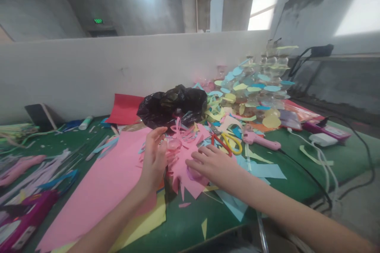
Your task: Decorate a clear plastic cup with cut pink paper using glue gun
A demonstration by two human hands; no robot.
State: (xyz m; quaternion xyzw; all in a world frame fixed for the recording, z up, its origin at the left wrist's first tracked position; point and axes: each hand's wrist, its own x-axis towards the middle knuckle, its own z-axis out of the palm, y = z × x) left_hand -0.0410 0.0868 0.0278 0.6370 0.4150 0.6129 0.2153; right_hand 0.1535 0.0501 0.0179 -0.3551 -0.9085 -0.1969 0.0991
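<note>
My left hand (153,157) is raised beside a small clear pinkish plastic piece (174,144), its fingers curved and apart. Whether it touches that piece is hard to see. My right hand (212,163) lies palm down with fingers stretched over cut pink paper (197,190). Under its fingertips shows part of a round pinkish-purple object (192,173), mostly hidden. A pink paper loop (177,125) rises between the hands. Just beyond my right hand are scissors (231,144) with red and yellow handles.
A black plastic bag (172,104) stands open at the back. Pink sheets (97,189) cover the left front. A pink glue gun (261,141) with a cord lies right, before stacked clear pieces with paper discs (253,89). Purple boxes (26,217) and paper strips (49,172) lie left.
</note>
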